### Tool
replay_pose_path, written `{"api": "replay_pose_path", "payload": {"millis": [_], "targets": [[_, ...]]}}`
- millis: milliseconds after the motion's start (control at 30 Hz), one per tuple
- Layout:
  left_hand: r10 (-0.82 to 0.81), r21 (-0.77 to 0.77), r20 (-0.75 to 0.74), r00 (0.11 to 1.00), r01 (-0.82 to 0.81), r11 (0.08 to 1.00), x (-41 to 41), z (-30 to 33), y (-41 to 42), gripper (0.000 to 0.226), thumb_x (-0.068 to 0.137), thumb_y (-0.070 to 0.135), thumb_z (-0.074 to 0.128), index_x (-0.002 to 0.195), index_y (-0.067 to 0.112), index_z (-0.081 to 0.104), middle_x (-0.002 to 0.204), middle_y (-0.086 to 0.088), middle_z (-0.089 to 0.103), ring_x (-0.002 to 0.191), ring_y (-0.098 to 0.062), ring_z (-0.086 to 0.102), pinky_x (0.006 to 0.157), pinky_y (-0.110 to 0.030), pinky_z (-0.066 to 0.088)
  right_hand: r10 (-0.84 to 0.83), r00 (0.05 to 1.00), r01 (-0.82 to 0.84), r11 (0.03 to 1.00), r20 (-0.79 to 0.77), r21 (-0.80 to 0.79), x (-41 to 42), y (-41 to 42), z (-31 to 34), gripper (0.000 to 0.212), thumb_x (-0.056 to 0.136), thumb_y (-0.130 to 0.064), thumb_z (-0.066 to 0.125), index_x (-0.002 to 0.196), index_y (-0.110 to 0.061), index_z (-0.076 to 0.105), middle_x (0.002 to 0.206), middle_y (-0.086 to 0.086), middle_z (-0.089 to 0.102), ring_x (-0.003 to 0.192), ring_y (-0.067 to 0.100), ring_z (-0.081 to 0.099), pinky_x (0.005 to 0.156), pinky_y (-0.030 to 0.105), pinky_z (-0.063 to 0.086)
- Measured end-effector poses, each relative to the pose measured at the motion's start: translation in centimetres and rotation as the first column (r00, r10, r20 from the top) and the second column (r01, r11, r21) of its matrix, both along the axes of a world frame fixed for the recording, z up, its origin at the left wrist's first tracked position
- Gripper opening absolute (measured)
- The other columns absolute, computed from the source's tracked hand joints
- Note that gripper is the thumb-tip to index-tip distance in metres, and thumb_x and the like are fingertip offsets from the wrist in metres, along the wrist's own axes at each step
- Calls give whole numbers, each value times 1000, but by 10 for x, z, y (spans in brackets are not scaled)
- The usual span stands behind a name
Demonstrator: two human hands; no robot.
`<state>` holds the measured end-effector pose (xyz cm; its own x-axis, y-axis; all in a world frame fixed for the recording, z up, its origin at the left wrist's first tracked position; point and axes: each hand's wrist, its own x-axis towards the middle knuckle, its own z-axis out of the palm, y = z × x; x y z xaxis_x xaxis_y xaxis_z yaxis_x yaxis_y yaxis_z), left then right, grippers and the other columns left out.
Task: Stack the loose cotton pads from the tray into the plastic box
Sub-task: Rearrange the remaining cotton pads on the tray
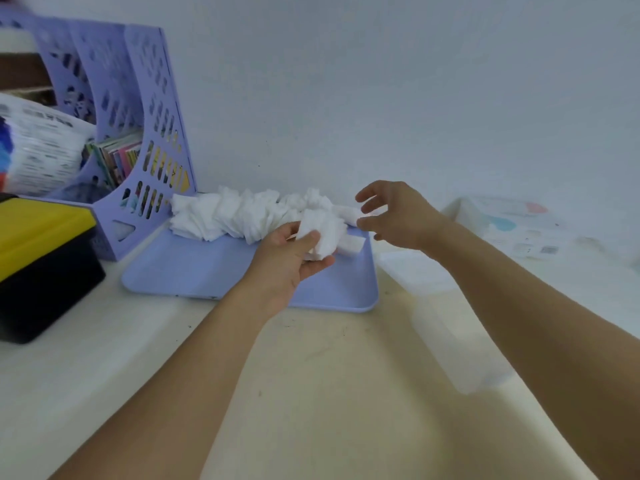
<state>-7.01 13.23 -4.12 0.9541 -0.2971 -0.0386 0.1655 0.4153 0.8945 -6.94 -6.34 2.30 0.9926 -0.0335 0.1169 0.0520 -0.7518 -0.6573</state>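
Note:
A lavender tray [194,275] lies on the table with a long heap of white cotton pads [235,213] along its far edge. My left hand [287,261] hovers over the tray's middle and grips a small bunch of pads [325,237] between thumb and fingers. Just to the right, my right hand [391,216] is above the tray's far right corner with fingers spread and nothing in them. A clear plastic box [415,271] stands right of the tray, partly hidden behind my right forearm; it is blurred and hard to make out.
A lavender file rack [138,133] with booklets stands at the back left, with a plastic bag [38,147] beside it. A black box with a yellow lid [41,258] sits at the left edge. A pale printed package [512,220] lies at the back right.

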Motion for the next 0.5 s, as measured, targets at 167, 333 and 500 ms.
{"api": "replay_pose_path", "payload": {"millis": [167, 333, 500], "targets": [[-46, -125, -186, 981, 23, 992, -5, -1, -1, 33, 99, 2, 57, 131, 2, 57, 123, -18, 67, 101, -27, 69, 80, -40, 63, 76, 992, -102, 950, -98, -296, 27, 16, -29, 34, 99, -25, 59, 128, -8, 64, 128, 10, 65, 116, 27, 60, 99, 33, 45], [-102, -176, -217, 971, 64, 982, -9, -1, 1, 32, 99, 8, 59, 130, 1, 58, 107, -16, 73, 97, -27, 71, 73, -36, 63, -11, 976, -98, 868, -217, -486, 53, 28, -44, 21, 99, -28, 56, 91, -8, 59, 89, 8, 56, 89, 24, 52, 54, 20, 34], [-143, -195, -263, 954, 93, 976, -4, -2, 4, 51, 100, 45, 54, 131, 5, 60, 119, -21, 71, 108, -33, 71, 79, -38, 63, -155, 902, -52, 888, -403, -457, 61, 24, -32, 23, 82, -19, 73, 84, -11, 52, 81, 5, 47, 66, 20, 46, 56, 27, 40]]}}
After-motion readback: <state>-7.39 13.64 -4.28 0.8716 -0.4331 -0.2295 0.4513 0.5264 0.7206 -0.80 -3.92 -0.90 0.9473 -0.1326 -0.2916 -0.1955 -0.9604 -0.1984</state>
